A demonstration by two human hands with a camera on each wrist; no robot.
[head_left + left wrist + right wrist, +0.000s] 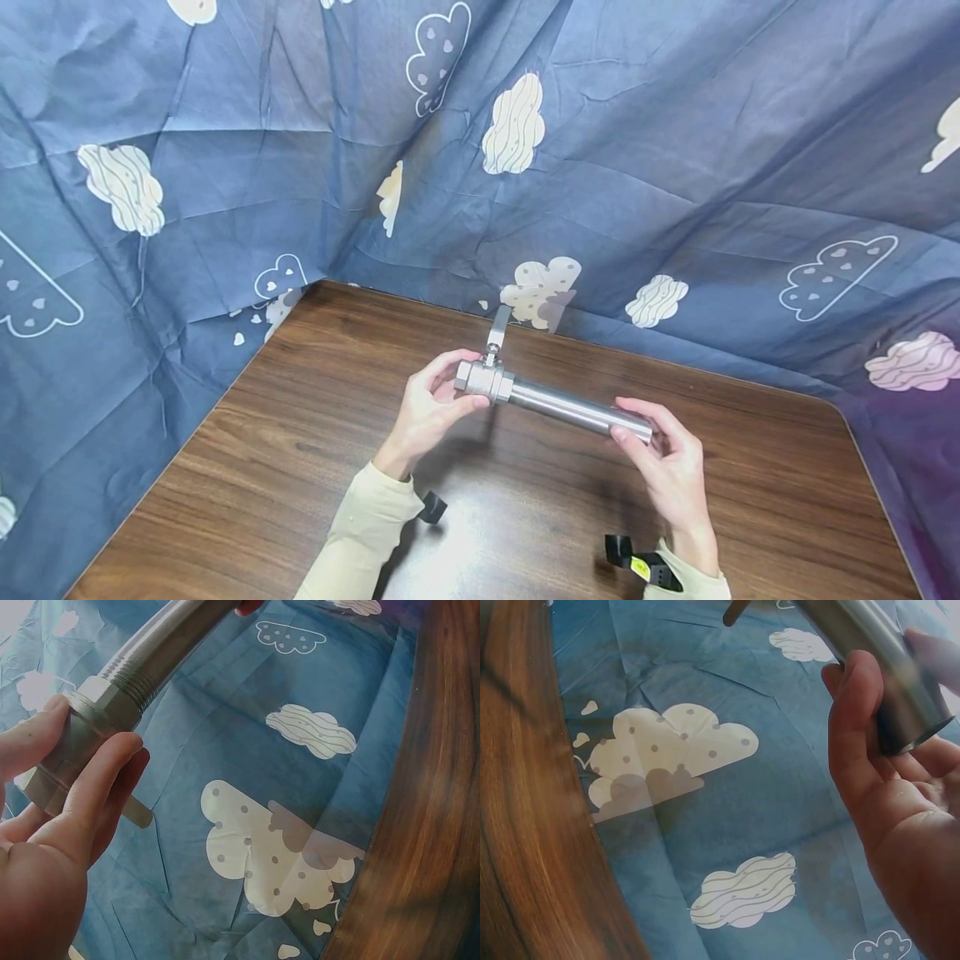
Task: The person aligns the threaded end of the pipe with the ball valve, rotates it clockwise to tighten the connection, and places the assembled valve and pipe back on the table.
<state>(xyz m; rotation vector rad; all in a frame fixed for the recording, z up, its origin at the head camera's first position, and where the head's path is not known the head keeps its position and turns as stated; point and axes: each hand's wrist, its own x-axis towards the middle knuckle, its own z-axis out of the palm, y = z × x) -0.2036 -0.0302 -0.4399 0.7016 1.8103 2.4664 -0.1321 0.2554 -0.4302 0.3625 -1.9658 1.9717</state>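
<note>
A silver metal ball valve (480, 381) is joined to a straight steel pipe (566, 407), both held above the table. My left hand (422, 418) grips the valve body, thumb on the near side and fingers on the far side. From the valve top a flat lever handle (498, 327) points away from me. Pinched between right thumb and fingers is the pipe's free end, with my right hand (673, 467) around it. In the left wrist view, several threads (129, 684) show where the pipe meets the valve's hex end. The right wrist view shows the pipe's open end (924, 735).
Below the hands lies a brown wood-grain table (300, 433). A blue cloth (637, 125) with white clouds hangs along its back and left side. Black straps with camera mounts, one a dark block (432, 507), sit at both wrists.
</note>
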